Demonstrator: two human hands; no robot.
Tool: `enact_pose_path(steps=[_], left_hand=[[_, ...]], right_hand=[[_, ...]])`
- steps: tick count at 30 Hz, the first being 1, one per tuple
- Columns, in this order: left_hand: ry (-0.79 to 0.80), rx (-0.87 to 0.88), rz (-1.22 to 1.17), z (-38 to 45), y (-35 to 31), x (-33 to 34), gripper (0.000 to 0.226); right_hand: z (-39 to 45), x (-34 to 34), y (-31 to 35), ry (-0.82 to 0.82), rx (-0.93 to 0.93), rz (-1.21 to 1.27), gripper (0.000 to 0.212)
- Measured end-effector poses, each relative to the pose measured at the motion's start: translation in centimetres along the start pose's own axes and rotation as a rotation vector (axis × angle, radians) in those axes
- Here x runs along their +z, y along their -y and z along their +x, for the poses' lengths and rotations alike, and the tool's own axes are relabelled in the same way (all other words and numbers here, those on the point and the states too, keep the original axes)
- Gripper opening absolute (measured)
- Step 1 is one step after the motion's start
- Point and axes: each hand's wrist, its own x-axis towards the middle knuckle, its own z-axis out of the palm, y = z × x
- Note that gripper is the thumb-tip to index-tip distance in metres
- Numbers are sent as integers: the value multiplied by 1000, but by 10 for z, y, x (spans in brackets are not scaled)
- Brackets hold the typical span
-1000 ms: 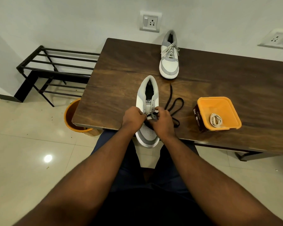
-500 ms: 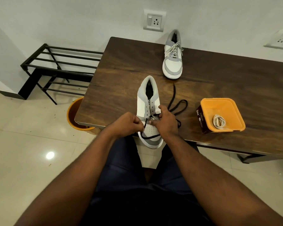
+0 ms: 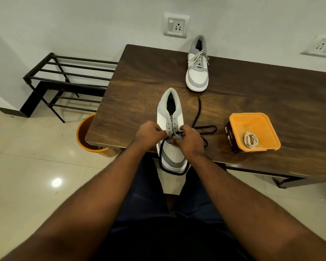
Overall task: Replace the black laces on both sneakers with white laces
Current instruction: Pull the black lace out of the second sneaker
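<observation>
A white and grey sneaker [image 3: 170, 113] lies toe toward me at the wooden table's [image 3: 139, 87] near edge, its upper eyelets bare. A black lace [image 3: 197, 113] trails over the table to its right and loops round its toe. My left hand [image 3: 149, 135] and my right hand [image 3: 190, 141] meet over the lowest eyelets, both pinching the black lace. A second sneaker [image 3: 197, 65] with white laces stands at the table's far edge. A coiled white lace [image 3: 251, 139] lies in an orange tub [image 3: 239, 119].
A black metal rack [image 3: 68, 80] stands by the wall on the left. An orange bucket [image 3: 82, 132] sits on the floor beside the table's left corner. Wall sockets [image 3: 176, 25] are behind the table. My legs are under the near edge.
More black lace has come out of the eyelets: a loop now hangs round the sneaker's toe. My left hand has moved back in beside the right hand.
</observation>
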Motion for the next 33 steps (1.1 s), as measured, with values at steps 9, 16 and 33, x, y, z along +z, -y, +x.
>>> enact_pose_path(steps=[9, 16, 33], left_hand=[[137, 169, 296, 0, -7, 9, 13], [725, 157, 544, -31, -2, -46, 28], [-21, 121, 347, 1, -4, 24, 12]], right_hand=[[1, -3, 0, 6, -6, -28, 52], [2, -2, -2, 22, 36, 33, 59], [4, 3, -2, -11, 36, -139, 56]])
